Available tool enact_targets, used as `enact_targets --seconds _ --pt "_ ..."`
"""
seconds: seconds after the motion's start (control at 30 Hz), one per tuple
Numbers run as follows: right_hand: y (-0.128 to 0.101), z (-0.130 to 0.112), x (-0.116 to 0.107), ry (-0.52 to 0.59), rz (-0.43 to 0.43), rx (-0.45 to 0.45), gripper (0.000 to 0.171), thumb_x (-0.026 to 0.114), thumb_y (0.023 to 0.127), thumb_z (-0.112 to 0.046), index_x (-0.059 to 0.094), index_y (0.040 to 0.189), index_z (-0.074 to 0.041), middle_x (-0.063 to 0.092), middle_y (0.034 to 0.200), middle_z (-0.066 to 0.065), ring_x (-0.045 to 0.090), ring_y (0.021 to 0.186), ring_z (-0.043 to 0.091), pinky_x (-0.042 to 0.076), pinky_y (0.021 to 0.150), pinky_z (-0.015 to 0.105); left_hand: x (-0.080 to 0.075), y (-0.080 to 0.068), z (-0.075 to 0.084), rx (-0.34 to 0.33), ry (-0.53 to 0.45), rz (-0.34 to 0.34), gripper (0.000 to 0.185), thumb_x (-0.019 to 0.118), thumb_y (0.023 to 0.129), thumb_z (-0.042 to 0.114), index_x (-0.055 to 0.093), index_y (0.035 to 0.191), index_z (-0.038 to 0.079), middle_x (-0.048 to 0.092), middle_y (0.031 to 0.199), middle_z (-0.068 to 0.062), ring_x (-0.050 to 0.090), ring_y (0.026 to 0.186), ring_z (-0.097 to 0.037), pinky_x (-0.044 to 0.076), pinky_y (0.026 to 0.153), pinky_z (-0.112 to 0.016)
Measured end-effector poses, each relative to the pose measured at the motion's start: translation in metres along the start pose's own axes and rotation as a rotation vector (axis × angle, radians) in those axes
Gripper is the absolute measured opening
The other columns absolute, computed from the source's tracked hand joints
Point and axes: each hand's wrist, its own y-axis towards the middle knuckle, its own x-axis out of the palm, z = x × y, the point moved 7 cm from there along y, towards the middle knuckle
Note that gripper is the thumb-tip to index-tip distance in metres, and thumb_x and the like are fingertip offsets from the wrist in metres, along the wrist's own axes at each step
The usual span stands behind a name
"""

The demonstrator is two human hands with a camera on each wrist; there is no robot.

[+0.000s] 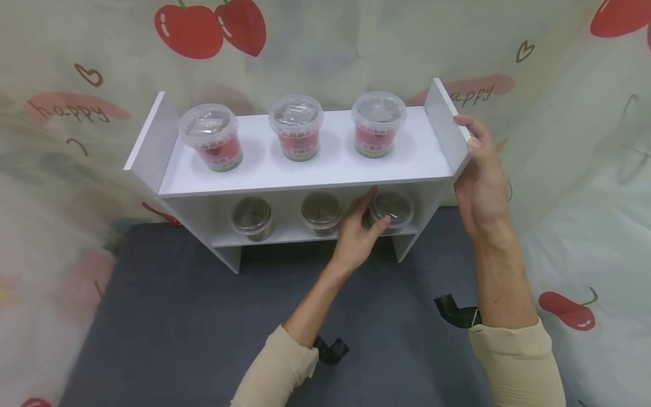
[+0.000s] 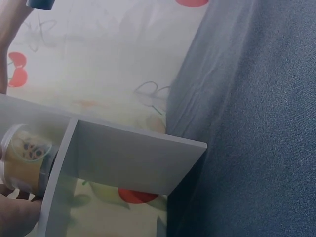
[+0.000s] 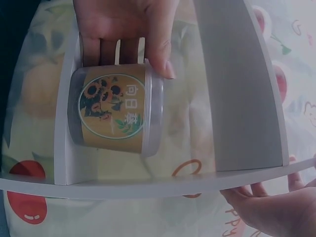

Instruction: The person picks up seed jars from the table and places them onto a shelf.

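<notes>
My left hand [image 1: 356, 234] holds a clear-lidded plastic tub [image 1: 391, 210] at the right end of the white shelf unit's lower shelf [image 1: 285, 239]. Its thumb lies at the lid's rim and its fingers reach around the side. Up close in the right wrist view, the tub [image 3: 113, 108] bears a tan label with sunflowers and stands on the shelf board. My right hand [image 1: 483, 186] grips the unit's right side panel [image 1: 447, 127] near the top. In the left wrist view the tub [image 2: 27, 158] and part of my left hand [image 2: 19, 215] show at the left edge.
Two similar tubs, a left one [image 1: 252, 217] and a middle one [image 1: 321, 213], share the lower shelf. Three red-labelled tubs [image 1: 297, 127] stand on the upper shelf [image 1: 254, 169]. Behind hangs a cherry-print cloth [image 1: 315, 34]; below is a dark grey surface [image 1: 193, 328].
</notes>
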Motion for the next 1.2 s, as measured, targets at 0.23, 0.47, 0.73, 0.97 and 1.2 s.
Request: enact_targets --seconds 0.23,0.47,0.73,0.97,1.2 --pt "0.000 -0.002 0.003 -0.005 -0.005 -0.006 0.041 0.049 0.096 -0.032 0.052 0.133 -0.017 0.034 0.145 0.011 0.035 0.127 0.029 0.029 0.097 0.045 -0.002 0.000 -0.001 -0.014 -0.025 0.010 0.064 0.063 0.098 0.018 0.033 0.154 0.006 0.038 0.154 -0.018 0.034 0.143 -0.024 0.029 0.115 -0.032" --pt "0.000 -0.003 0.005 -0.023 0.000 -0.008 0.042 0.049 0.096 -0.034 0.051 0.134 -0.018 0.034 0.146 0.011 0.035 0.127 0.029 0.029 0.098 0.045 -0.001 0.002 0.001 -0.043 -0.041 -0.014 0.064 0.059 0.100 0.018 0.029 0.155 0.005 0.034 0.156 -0.018 0.031 0.145 -0.024 0.028 0.115 -0.032" --pt "-0.002 -0.004 0.004 -0.024 0.022 -0.022 0.042 0.048 0.097 -0.033 0.051 0.135 -0.016 0.038 0.143 0.013 0.039 0.124 0.029 0.031 0.096 0.044 0.006 -0.001 -0.001 -0.114 -0.088 -0.050 0.065 0.052 0.104 0.026 0.020 0.158 0.010 0.025 0.161 -0.011 0.023 0.148 -0.019 0.024 0.117 -0.032" --pt "-0.003 -0.001 0.005 -0.069 0.029 -0.034 0.043 0.046 0.099 -0.034 0.051 0.137 -0.016 0.036 0.146 0.011 0.037 0.127 0.029 0.030 0.099 0.044 0.003 -0.010 -0.001 -0.082 -0.070 -0.021 0.069 0.054 0.103 0.026 0.017 0.159 0.010 0.024 0.162 -0.007 0.021 0.148 -0.014 0.022 0.118 -0.033" --pt "-0.007 -0.002 0.001 -0.176 0.081 -0.124 0.047 0.037 0.103 -0.029 0.047 0.147 -0.013 0.041 0.147 0.011 0.037 0.130 0.029 0.032 0.104 0.038 0.003 -0.024 0.004 -0.077 0.019 -0.078 0.076 0.055 0.102 0.031 0.010 0.159 0.009 0.016 0.164 -0.007 0.016 0.150 -0.017 0.020 0.119 -0.039"
